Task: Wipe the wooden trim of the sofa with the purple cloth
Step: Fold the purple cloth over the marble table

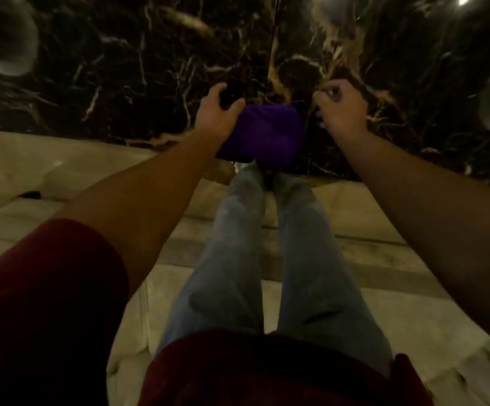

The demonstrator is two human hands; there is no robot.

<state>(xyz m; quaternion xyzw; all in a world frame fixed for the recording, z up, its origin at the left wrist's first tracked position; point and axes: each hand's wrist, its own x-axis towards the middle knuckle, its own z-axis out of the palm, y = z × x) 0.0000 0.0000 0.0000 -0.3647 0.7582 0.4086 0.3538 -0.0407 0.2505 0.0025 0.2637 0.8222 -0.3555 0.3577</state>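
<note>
A person is looking down over their own legs in blue jeans [267,244], standing on a pale floor [384,303] beside dark veined marble [120,68]. Just above centre frame, the left hand [216,114] is gripping the left edge of the folded purple cloth [267,131]; it also seems to be holding something dark, too dim to identify. The right hand [341,108], loosely curled and holding nothing, is hovering just right of the cloth. No sofa or wooden trim is showing, so wiping has probably not begun. The one-sided grip is risking the cloth unfolding or slipping, and the low light could be hiding missed spots.
</note>
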